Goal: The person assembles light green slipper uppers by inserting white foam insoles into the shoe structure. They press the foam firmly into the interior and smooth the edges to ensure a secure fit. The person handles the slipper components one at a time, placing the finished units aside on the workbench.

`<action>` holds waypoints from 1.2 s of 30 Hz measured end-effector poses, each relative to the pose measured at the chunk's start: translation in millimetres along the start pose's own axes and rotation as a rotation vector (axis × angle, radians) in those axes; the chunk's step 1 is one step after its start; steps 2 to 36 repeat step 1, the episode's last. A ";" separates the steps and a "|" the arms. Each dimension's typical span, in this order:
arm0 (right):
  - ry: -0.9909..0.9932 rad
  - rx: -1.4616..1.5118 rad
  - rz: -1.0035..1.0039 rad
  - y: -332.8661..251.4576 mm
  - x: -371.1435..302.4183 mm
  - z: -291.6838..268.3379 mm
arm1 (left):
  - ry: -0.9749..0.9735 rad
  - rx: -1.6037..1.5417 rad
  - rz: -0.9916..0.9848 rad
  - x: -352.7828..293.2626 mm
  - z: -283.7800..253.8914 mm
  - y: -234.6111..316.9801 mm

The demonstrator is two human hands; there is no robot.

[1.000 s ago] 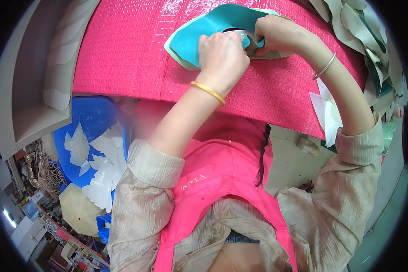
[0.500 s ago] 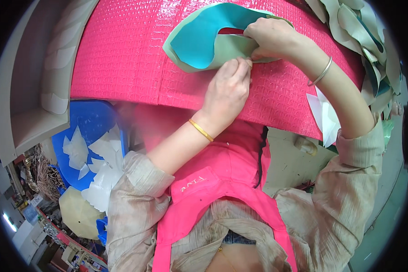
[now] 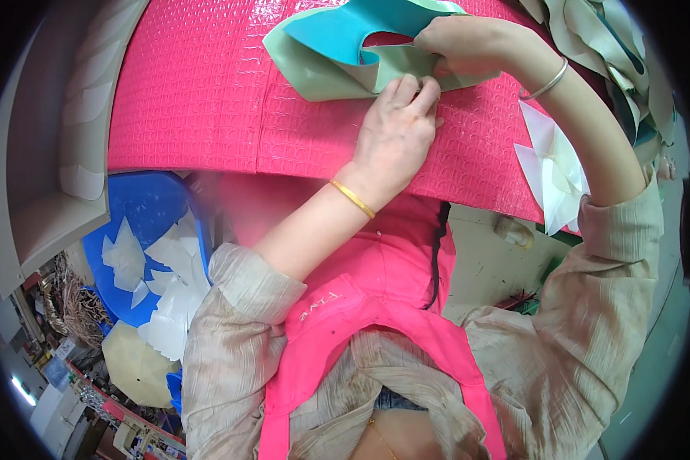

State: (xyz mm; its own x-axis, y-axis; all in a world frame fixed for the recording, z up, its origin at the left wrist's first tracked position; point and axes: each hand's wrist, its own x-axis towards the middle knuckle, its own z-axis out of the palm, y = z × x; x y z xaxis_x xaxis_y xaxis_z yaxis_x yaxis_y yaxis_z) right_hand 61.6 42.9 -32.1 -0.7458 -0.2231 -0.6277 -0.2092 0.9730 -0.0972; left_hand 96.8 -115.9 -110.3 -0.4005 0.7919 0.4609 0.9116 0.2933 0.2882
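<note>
A curved leather-like piece (image 3: pixel 318 77), pale green with a teal layer (image 3: pixel 333 34) over part of it, lies on the pink textured tabletop (image 3: pixel 192 100). Its near edge bulges up in a fold around a central opening. With bent fingers, my left hand (image 3: pixel 399 126) grips that near edge; the fingertips are partly hidden. My right hand (image 3: pixel 468 46) is closed on the right end of the piece, its thumb pointing down beside my left fingers. Whether anything small is pinched between the hands cannot be seen.
White sheet scraps (image 3: pixel 552 165) lie at the table's right edge, under my right forearm. Several pale and teal pieces (image 3: pixel 590 46) are heaped at the far right. A blue bin (image 3: pixel 142 199) of white scraps stands below the table's left side, near a grey open-fronted box (image 3: pixel 8 153).
The piece has shifted slightly left and away, and its near side has folded up more. My left hand has moved slightly right, with its fingers more spread; my right wrist has risen.
</note>
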 end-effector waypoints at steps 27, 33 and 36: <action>-0.020 -0.015 0.009 -1.8 -1.1 -2.9 | 0.000 -0.002 0.001 0.1 0.3 0.0; -0.020 -0.015 0.009 -1.8 -1.1 -2.9 | 0.000 -0.002 0.001 0.1 0.3 0.0; -0.020 -0.015 0.009 -1.8 -1.1 -2.9 | 0.000 -0.002 0.001 0.1 0.3 0.0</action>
